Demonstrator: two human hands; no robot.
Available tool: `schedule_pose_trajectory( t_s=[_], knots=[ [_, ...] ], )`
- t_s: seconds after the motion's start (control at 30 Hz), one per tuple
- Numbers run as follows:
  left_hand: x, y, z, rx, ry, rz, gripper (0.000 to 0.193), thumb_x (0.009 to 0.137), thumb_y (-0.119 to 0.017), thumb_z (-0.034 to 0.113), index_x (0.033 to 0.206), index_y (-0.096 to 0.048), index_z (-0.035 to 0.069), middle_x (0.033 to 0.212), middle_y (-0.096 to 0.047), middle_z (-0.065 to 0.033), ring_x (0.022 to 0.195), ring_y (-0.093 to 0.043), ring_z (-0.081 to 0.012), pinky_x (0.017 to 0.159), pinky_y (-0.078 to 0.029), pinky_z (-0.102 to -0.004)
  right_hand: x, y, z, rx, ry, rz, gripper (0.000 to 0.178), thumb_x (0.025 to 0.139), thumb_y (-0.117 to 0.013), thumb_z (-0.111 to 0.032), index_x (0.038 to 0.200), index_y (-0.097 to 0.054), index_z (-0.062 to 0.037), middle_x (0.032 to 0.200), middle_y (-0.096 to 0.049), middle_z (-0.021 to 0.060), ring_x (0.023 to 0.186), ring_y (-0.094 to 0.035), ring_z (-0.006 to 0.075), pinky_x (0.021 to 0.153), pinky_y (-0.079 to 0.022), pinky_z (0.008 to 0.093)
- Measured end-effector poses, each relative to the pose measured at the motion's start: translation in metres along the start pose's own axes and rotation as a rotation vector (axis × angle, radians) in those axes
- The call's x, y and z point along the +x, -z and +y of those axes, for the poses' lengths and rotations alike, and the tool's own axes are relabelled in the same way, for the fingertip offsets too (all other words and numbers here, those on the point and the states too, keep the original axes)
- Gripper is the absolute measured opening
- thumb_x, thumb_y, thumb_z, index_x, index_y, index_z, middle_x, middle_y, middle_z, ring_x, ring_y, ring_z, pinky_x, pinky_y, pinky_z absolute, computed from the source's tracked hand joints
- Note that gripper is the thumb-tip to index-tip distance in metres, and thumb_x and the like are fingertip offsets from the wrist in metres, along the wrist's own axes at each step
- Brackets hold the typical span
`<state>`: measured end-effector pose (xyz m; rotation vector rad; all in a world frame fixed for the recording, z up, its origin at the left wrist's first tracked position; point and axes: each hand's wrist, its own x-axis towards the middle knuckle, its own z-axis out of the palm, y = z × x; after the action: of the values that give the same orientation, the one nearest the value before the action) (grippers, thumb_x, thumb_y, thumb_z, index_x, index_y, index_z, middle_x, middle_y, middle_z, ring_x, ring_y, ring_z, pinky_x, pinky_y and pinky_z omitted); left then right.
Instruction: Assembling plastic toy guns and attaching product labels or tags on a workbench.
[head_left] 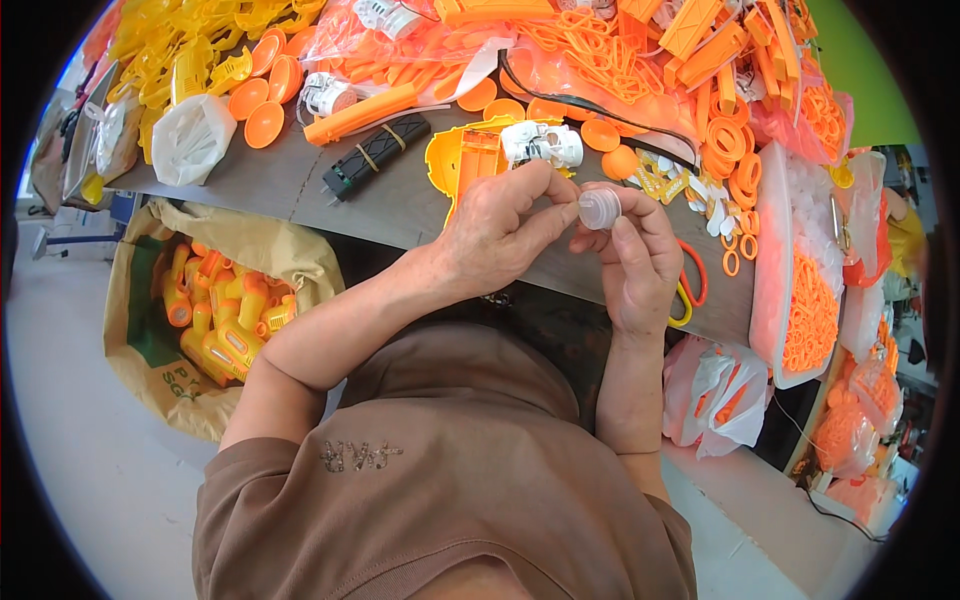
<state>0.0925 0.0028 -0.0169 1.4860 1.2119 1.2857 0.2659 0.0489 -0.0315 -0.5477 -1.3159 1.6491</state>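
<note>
Between my two hands, just over the front of the table, is a small clear round plastic part (600,209) with ridged rings. My right hand (640,255) grips it around its side with thumb and fingers. My left hand (500,225) is closed in a pinch at the part's left edge, with its fingertips touching it. Just beyond my hands lies a yellow toy shell half (442,160), with an orange piece (481,152) and a white mechanism (545,145) on it. My left hand hides the shell's near side.
Left of the shell lies a black power screwdriver (375,157). Scissors (694,277) sit at the right front edge. Orange parts (600,50) are heaped along the back. A bin of orange rings (812,320) stands right; a sack of yellow toys (300,240) stands lower left.
</note>
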Motion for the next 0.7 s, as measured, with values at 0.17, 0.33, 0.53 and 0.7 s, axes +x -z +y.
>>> schedule_pose_trajectory(
  t_s=[0.17,0.33,0.53,0.7],
  knots=[
    [-0.001,-0.004,-0.008,0.028,-0.155,0.042,0.007,0.091,-0.056,0.005,0.095,-0.057,-0.002,0.089,-0.064,-0.0052,0.079,-0.057,-0.0082,0.068,-0.048,-0.0257,-0.002,-0.002,-0.002,-0.189,0.128,-0.028,0.026,0.090,-0.052,-0.003,0.115,-0.052,0.0049,0.118,-0.057,0.0185,0.093,-0.061,0.0204,0.076,-0.054,0.0326],
    [0.003,-0.004,-0.009,-0.206,-0.073,0.034,0.010,0.086,-0.062,0.004,0.094,-0.062,-0.002,0.081,-0.066,-0.0091,0.074,-0.062,-0.0124,0.066,-0.050,-0.0267,-0.002,-0.003,-0.010,-0.265,0.120,-0.051,0.034,0.087,-0.056,0.005,0.120,-0.050,0.0063,0.120,-0.055,0.0185,0.095,-0.060,0.0201,0.079,-0.053,0.0317],
    [0.004,0.011,-0.013,-0.023,-0.057,-0.005,0.011,0.085,-0.063,0.005,0.094,-0.066,-0.001,0.079,-0.067,-0.0060,0.076,-0.061,-0.0091,0.069,-0.050,-0.0250,-0.001,-0.001,-0.012,-0.504,0.148,-0.098,0.039,0.081,-0.057,0.011,0.119,-0.051,0.0065,0.113,-0.055,0.0143,0.093,-0.060,0.0187,0.079,-0.053,0.0310],
    [0.000,0.011,-0.008,-0.031,-0.006,-0.008,0.008,0.085,-0.063,0.004,0.092,-0.064,-0.001,0.076,-0.065,-0.0056,0.071,-0.058,-0.0092,0.066,-0.048,-0.0255,-0.001,-0.008,-0.019,-0.770,0.315,-0.140,0.043,0.074,-0.063,0.012,0.116,-0.055,0.0048,0.110,-0.054,0.0143,0.086,-0.061,0.0188,0.075,-0.054,0.0297]
  ],
)
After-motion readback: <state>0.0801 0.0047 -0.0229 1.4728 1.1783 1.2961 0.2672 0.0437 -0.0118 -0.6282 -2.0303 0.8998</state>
